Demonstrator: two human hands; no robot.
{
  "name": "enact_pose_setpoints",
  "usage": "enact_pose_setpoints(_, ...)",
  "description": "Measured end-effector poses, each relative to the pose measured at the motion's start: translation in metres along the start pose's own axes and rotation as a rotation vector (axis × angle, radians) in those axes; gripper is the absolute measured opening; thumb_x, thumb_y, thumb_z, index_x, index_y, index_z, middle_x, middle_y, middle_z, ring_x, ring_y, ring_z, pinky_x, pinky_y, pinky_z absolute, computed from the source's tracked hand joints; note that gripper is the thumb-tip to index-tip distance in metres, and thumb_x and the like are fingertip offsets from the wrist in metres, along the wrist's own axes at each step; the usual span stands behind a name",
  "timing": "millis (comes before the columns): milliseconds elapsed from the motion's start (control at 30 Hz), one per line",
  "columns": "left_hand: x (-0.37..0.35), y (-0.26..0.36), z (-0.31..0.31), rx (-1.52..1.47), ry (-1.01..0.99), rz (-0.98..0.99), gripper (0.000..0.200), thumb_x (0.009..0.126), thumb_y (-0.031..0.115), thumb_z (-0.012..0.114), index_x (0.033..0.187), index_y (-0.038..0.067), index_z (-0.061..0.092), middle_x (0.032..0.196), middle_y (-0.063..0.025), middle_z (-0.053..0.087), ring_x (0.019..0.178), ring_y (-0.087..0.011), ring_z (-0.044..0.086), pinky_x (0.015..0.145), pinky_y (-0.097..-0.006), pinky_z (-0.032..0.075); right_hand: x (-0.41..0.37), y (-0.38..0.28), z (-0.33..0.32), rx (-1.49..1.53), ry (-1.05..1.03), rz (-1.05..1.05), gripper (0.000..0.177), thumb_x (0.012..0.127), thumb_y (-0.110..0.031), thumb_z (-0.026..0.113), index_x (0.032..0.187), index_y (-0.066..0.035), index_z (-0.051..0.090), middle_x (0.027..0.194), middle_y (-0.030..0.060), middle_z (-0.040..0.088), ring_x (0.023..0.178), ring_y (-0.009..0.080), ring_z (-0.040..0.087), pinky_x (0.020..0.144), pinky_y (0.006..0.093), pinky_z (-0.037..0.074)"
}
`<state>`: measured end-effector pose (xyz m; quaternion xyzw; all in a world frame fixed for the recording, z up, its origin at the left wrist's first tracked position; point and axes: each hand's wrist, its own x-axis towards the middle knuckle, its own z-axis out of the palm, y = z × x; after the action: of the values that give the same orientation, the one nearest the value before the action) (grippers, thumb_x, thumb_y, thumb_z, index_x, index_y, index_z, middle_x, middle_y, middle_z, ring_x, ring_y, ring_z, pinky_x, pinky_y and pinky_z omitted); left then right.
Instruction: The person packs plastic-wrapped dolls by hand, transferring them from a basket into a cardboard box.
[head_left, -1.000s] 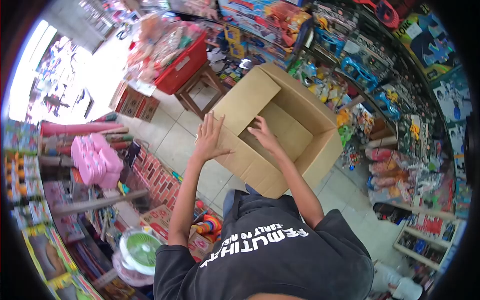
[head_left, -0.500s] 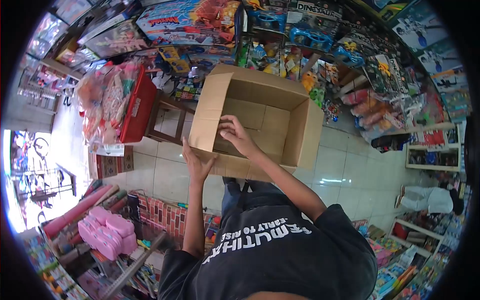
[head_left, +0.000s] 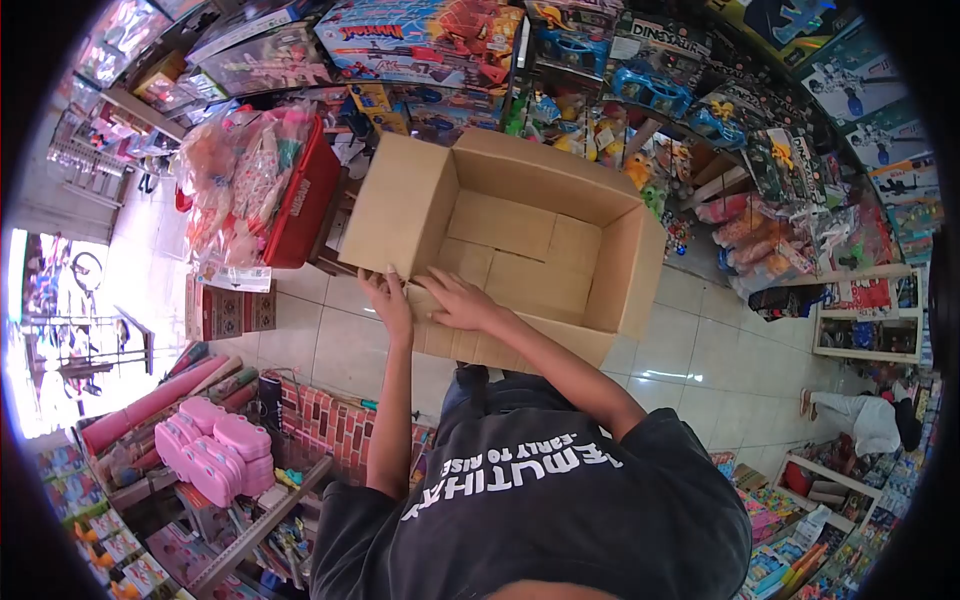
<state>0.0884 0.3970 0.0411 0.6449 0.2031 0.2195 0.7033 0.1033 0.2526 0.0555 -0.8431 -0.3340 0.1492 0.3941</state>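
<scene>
An open-topped brown cardboard box (head_left: 500, 250) stands in front of me with its bare inside showing. Its left flap (head_left: 395, 200) is folded outward. My left hand (head_left: 388, 298) is at the near left corner, fingers closed on the lower edge of that flap. Beside it, my right hand (head_left: 458, 302) rests on the near rim with its fingers stretched and spread, pointing left towards the same corner. The near flap (head_left: 510, 345) hangs down towards my body, partly under my right forearm.
Left of the box stands a red bin (head_left: 305, 200) of bagged toys, with a patterned carton (head_left: 230, 305) below it. Boxed toys (head_left: 420, 40) line the far shelves. Pink cases (head_left: 212, 450) sit at lower left. A person (head_left: 860, 415) is low down at right on the tiled floor (head_left: 690, 320).
The left flap has swung farther outward to the left. My right hand has come out of the box onto the near rim, and my left hand has shifted to the corner.
</scene>
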Motion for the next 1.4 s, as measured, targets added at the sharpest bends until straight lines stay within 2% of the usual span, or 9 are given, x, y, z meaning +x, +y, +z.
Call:
enact_pose_setpoints(100,0.005,-0.009,-0.003,0.194,0.147,0.102,0.058,0.091,0.013,0.051,0.135,-0.001,0.017,0.111,-0.0167,0.049,0.101,-0.0221,0.048,0.082,-0.0332,0.043,0.005,0.002,0.005,-0.062,-0.062,0.006,0.066,0.076,-0.02,0.062,0.133,-0.01,0.03,0.128,0.0205,0.041,0.116,0.0367,0.043,0.094,0.0438,0.039)
enact_pose_setpoints(167,0.01,-0.007,-0.005,0.778,0.337,0.481,0.048,0.089,0.013,0.052,0.13,-0.001,0.031,0.115,-0.0179,0.05,0.108,-0.0248,0.046,0.083,-0.0341,0.042,0.007,0.002,0.004,-0.036,-0.08,0.014,0.065,0.075,-0.019,0.062,0.132,-0.009,0.031,0.124,0.0203,0.045,0.113,0.0363,0.046,0.091,0.0439,0.04)
enact_pose_setpoints(267,0.019,-0.016,-0.024,0.764,-0.112,0.464,0.031,0.09,0.015,0.05,0.118,0.0,0.048,0.112,-0.0171,0.054,0.104,-0.0271,0.05,0.083,-0.0334,0.041,0.006,-0.002,0.002,-0.021,-0.045,0.056,0.062,0.076,-0.017,0.061,0.13,-0.008,0.032,0.118,0.0203,0.05,0.107,0.0369,0.05,0.088,0.044,0.043)
enact_pose_setpoints(367,0.005,-0.001,-0.009,0.511,-0.156,0.072,0.025,0.093,0.018,0.045,0.105,-0.001,0.057,0.106,-0.0147,0.058,0.097,-0.0257,0.055,0.082,-0.0314,0.041,0.007,-0.001,0.002,-0.001,-0.068,0.084,0.063,0.076,-0.016,0.06,0.13,-0.008,0.03,0.117,0.0208,0.05,0.105,0.0384,0.051,0.085,0.0443,0.044)
enact_pose_setpoints(500,-0.007,-0.017,-0.009,0.264,-0.224,0.0,0.033,0.095,0.026,0.039,0.109,0.0,0.054,0.098,-0.0172,0.06,0.088,-0.0241,0.057,0.079,-0.0317,0.043,0.008,0.003,0.007,0.067,0.0,0.087,0.073,0.074,-0.011,0.059,0.137,-0.012,0.021,0.118,0.0221,0.049,0.105,0.0409,0.05,0.085,0.0459,0.044)
enact_pose_setpoints(1033,-0.02,-0.024,0.004,0.537,-0.064,0.053,0.027,0.09,0.028,0.047,0.1,0.003,0.051,0.074,-0.0232,0.056,0.069,-0.0389,0.056,0.06,-0.041,0.042,0.016,0.016,0.006,0.149,-0.026,0.002,0.081,0.075,-0.006,0.056,0.142,-0.016,0.01,0.113,0.0261,0.046,0.102,0.0443,0.05,0.084,0.0485,0.043)
enact_pose_setpoints(1233,-0.027,-0.015,-0.004,0.479,-0.166,0.009,0.031,0.089,0.026,0.049,0.11,0.002,0.051,0.095,-0.0225,0.058,0.091,-0.0357,0.057,0.078,-0.037,0.044,0.003,0.006,0.001,0.141,0.079,-0.124,0.072,0.075,-0.006,0.058,0.137,-0.008,0.022,0.117,0.0231,0.044,0.11,0.0407,0.045,0.092,0.0453,0.038)
enact_pose_setpoints(1300,-0.031,-0.015,-0.009,0.56,-0.117,0.3,0.039,0.088,0.023,0.051,0.119,-0.001,0.046,0.116,-0.021,0.051,0.112,-0.033,0.048,0.093,-0.0347,0.037,-0.01,0.0,-0.012,0.12,0.19,-0.191,0.066,0.075,-0.006,0.059,0.133,-0.006,0.029,0.121,0.0215,0.043,0.114,0.0388,0.042,0.095,0.043,0.035)
enact_pose_setpoints(1400,-0.055,-0.004,-0.022,0.552,-0.012,0.282,0.045,0.089,0.021,0.051,0.125,-0.004,0.04,0.127,-0.0193,0.044,0.12,-0.0304,0.04,0.1,-0.0357,0.03,-0.036,-0.003,-0.027,0.066,0.233,-0.296,0.032,0.08,-0.011,0.057,0.11,-0.004,0.052,0.111,0.0129,0.053,0.103,0.0291,0.05,0.088,0.0383,0.039)
